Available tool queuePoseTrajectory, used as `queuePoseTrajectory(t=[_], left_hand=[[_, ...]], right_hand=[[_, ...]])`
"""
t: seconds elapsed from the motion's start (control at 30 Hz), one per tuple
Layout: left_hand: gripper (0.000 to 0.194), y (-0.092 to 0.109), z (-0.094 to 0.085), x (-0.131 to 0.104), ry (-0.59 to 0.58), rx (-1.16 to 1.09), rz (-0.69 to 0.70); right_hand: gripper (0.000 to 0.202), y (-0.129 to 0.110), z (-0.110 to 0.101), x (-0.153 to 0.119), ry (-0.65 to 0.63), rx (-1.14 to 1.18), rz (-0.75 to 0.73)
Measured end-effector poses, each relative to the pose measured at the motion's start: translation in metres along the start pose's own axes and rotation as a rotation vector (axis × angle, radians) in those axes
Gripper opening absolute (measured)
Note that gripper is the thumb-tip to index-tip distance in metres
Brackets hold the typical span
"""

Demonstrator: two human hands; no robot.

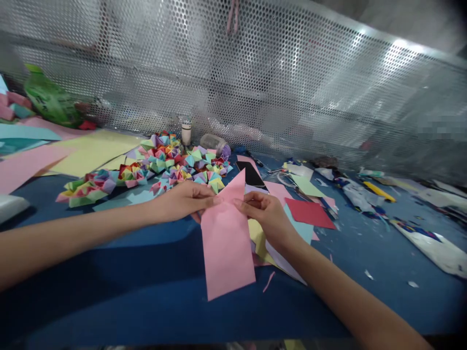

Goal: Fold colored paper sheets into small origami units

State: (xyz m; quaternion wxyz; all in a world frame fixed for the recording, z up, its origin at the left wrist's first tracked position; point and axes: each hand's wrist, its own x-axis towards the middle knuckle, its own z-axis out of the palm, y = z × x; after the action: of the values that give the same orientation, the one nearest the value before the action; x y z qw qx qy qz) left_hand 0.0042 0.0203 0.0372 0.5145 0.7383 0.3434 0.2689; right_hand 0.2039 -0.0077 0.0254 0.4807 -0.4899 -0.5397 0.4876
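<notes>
A sheet of pink paper is held up over the blue table, its top end coming to a slanted point. My left hand pinches its left edge near the top. On the right edge, at about the same height, my right hand pinches it between thumb and fingers. Below the hands the sheet hangs as a plain long panel. Behind my left hand lie many-coloured folded paper pieces. Loose coloured sheets lie under and beside my right hand, among them a red sheet.
A perforated metal panel rises along the table's back. Near it stand a green bottle, a small white bottle and a clear jar on its side. A black phone lies mid-table. Large sheets cover the left; plastic bags lie right.
</notes>
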Motion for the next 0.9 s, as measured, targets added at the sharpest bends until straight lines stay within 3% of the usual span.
queuePoseTrajectory(t=[0.1,0.33,0.53,0.67,0.9], left_hand=[[0.037,-0.008,-0.001,0.004,0.009,0.092,0.048],[0.029,-0.021,-0.003,0.008,0.011,0.087,-0.026],[0.03,-0.022,-0.003,0.009,-0.13,0.048,-0.032],[0.036,-0.021,0.001,0.008,-0.063,-0.014,0.033],[0.025,-0.02,0.001,0.006,0.058,0.012,0.107]], right_hand=[[0.034,0.01,-0.001,0.002,0.009,-0.001,-0.046],[0.038,0.018,-0.001,0.002,0.091,-0.004,-0.055],[0.036,0.019,-0.002,-0.002,-0.087,-0.028,0.053],[0.032,0.018,0.002,-0.01,-0.176,-0.071,0.051],[0.021,0.019,0.001,-0.014,-0.219,-0.28,-0.054]])
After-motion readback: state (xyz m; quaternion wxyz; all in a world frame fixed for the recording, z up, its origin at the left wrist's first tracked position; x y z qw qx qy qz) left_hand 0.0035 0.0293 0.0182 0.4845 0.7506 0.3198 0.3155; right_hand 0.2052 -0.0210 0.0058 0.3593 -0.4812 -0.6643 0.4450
